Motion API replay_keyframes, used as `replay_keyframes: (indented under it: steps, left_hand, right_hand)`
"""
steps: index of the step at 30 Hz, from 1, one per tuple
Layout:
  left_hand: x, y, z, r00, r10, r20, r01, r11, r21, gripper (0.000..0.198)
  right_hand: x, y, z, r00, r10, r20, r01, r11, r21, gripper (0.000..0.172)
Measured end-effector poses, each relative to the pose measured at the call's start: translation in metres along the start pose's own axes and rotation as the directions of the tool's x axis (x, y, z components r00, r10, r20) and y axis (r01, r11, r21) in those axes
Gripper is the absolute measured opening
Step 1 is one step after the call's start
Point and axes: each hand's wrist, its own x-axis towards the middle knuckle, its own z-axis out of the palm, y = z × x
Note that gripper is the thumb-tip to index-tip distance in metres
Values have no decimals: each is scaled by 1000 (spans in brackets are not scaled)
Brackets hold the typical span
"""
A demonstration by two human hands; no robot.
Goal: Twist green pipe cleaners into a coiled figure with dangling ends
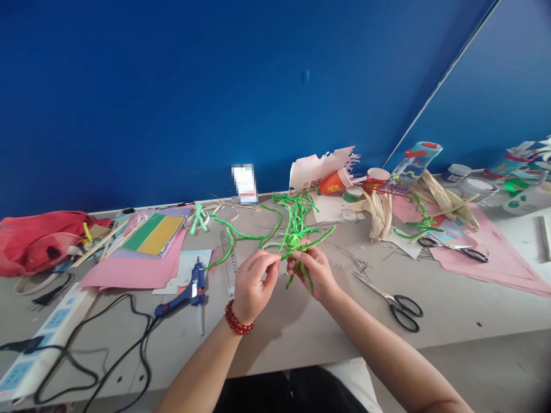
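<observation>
Two hands over the tabletop (430, 321), just below center: the left hand (253, 284), with a red bead bracelet (238, 318), and the right hand (312, 272), fingers (273, 261) pinched on a spidery green pipe-cleaner bundle (293, 241) with a coiled knot. Nearby are two pairs of scissors (404, 307) and one glue gun (191, 292). Blue wall (215, 97) behind.

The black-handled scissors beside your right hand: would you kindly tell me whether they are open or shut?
Shut: the scissors lie on the table with their steel blades closed together into a single point.
</observation>
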Motion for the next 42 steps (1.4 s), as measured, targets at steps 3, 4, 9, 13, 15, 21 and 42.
replay_keyframes:
  steps: [3,4,9,13,15,21,42]
  left_hand:
    - [0,0,-1,999,-31,11,31,999,10,17]
    - [0,0,-2,999,-45,15,45,999,13,15]
    - [-2,0,-1,995,-98,18,98,995,18,11]
    - [-3,1,0,992,-122,28,122,993,-2,10]
    - [-3,2,1,992,-121,31,121,993,-13,11]
    - [-1,3,0,996,-73,43,75,997,-31,15]
    - [11,-3,-14,984,3,178,8,998,-62,17]
  right_hand:
    - [1,2,-1,1000,-22,19,22,1000,18,27]
    - [2,2,-2,999,-30,26,29,999,23,26]
    - [3,5,-5,999,-41,22,41,999,25,23]
    - [2,6,-5,999,-24,34,24,1000,9,23]
    - [2,6,-4,1000,-21,19,20,1000,11,26]
    - [2,5,-3,1000,-9,17,9,1000,-17,29]
    - [2,-2,-3,990,129,54,-129,992,-3,23]
